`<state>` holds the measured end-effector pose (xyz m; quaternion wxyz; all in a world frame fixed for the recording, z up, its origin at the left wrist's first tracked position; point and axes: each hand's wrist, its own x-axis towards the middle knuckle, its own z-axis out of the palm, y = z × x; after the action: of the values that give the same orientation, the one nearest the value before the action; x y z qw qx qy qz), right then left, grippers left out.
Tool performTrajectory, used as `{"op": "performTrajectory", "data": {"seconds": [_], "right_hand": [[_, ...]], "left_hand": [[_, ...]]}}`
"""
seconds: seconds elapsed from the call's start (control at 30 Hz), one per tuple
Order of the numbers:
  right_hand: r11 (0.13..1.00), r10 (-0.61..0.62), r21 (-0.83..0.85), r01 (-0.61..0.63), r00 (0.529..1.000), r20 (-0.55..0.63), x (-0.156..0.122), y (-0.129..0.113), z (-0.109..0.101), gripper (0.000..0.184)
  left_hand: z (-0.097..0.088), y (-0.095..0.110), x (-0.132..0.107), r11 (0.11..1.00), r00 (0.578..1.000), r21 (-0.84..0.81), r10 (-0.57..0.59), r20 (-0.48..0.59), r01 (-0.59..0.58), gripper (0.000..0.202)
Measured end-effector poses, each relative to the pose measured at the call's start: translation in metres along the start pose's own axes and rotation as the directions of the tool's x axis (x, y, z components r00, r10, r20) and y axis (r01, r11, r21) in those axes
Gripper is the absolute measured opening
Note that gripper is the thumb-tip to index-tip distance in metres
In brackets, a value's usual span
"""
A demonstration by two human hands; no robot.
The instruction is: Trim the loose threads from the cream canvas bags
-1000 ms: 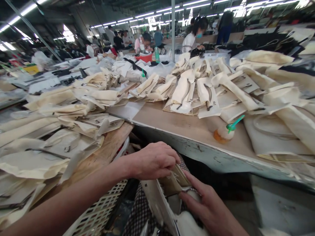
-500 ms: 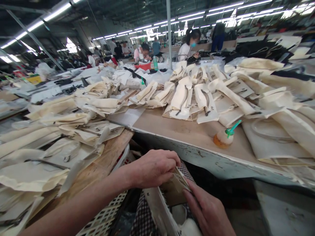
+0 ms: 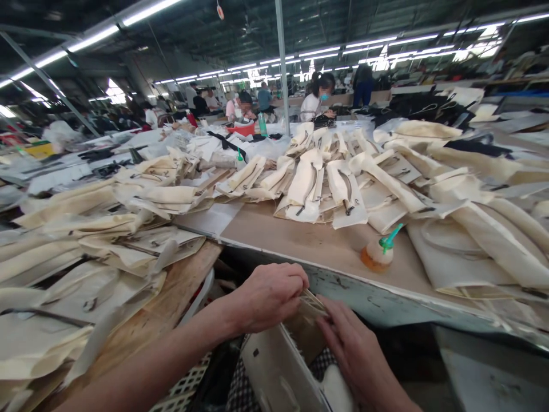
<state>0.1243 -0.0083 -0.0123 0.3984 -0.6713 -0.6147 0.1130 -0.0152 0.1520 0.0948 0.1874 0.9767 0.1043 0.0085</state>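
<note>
left hand (image 3: 271,297) partly hides the cream piece (image 3: 281,366).

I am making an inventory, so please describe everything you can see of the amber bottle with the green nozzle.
The small, rounded, plastic-looking bottle is amber below and pale, cloudy above; its contents cannot be identified. A green nozzle, wider at its base, slants upward, rightward in the picture. The bottle rests on the tan tabletop near its front edge, beyond the bare right hand. No hand touches it, and a gap separates it from the pale beige fabric pieces to its right.
</note>
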Motion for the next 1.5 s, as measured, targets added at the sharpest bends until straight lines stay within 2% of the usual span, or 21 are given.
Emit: {"op": "performTrajectory", "data": {"seconds": [0.07,0.13,0.23,0.33,0.4,0.47,0.57,0.63,0.8,0.97,1.07,1.27,1.37,1.5], "right_hand": [[0.984,0.085,0.144,-0.103,0.989,0.123,0.014,-0.005,-0.011,0.033],[0.947,0.144,0.245,-0.210,0.955,0.260,0.029,-0.014,-0.024,0.038],[0.926,0.160,0.260,-0.275,0.907,0.389,0.049,-0.030,-0.039,0.029],[0.961,0.187,0.108,-0.256,0.882,0.433,0.061,-0.041,-0.044,0.018],[0.974,0.189,0.025,-0.224,0.873,0.449,0.065,-0.044,-0.044,0.018],[0.974,0.168,0.055,-0.222,0.858,0.485,0.068,-0.042,-0.044,0.020],[0.938,0.139,0.201,-0.282,0.837,0.529,0.073,-0.040,-0.042,0.020],[0.928,0.127,0.234,-0.290,0.837,0.532,0.074,-0.040,-0.039,0.019],[0.956,0.138,0.162,-0.246,0.860,0.491,0.071,-0.037,-0.028,0.017],[0.949,0.059,0.219,-0.226,0.812,0.581,0.070,-0.030,-0.035,0.011],[0.951,0.056,0.213,-0.226,0.798,0.600,0.069,-0.029,-0.038,0.010],[0.957,0.146,0.151,-0.247,0.863,0.483,0.065,-0.033,-0.023,0.015],[0.947,0.195,0.147,-0.284,0.877,0.439,0.065,-0.035,-0.013,0.022],[0.956,0.227,0.089,-0.278,0.899,0.375,0.066,-0.036,-0.002,0.026]], "left_hand": [[-0.003,-0.003,0.000,0.998,0.998,-0.018,-0.055,-0.027,0.054,0.012],[-0.006,-0.006,-0.003,0.994,0.993,-0.052,-0.102,-0.055,0.099,0.014],[-0.011,-0.008,-0.013,0.983,0.983,-0.119,-0.150,-0.109,0.137,0.019],[-0.012,-0.008,-0.024,0.973,0.969,-0.163,-0.190,-0.156,0.164,0.019],[-0.012,-0.007,-0.030,0.969,0.964,-0.177,-0.204,-0.172,0.174,0.019],[-0.012,-0.008,-0.034,0.966,0.960,-0.187,-0.212,-0.181,0.178,0.020],[-0.011,-0.010,-0.036,0.960,0.954,-0.203,-0.230,-0.191,0.191,0.019],[-0.011,-0.012,-0.035,0.958,0.952,-0.207,-0.239,-0.190,0.199,0.018],[-0.009,-0.014,-0.032,0.953,0.954,-0.219,-0.249,-0.167,0.210,0.020],[-0.006,-0.010,-0.031,0.952,0.954,-0.229,-0.243,-0.175,0.201,0.018],[-0.004,-0.008,-0.034,0.951,0.953,-0.244,-0.239,-0.188,0.190,0.017],[0.001,-0.010,-0.039,0.935,0.942,-0.299,-0.259,-0.213,0.190,0.017],[0.002,-0.012,-0.039,0.933,0.940,-0.302,-0.267,-0.214,0.196,0.018],[-0.003,-0.013,-0.036,0.941,0.952,-0.262,-0.261,-0.160,0.214,0.015]]}}
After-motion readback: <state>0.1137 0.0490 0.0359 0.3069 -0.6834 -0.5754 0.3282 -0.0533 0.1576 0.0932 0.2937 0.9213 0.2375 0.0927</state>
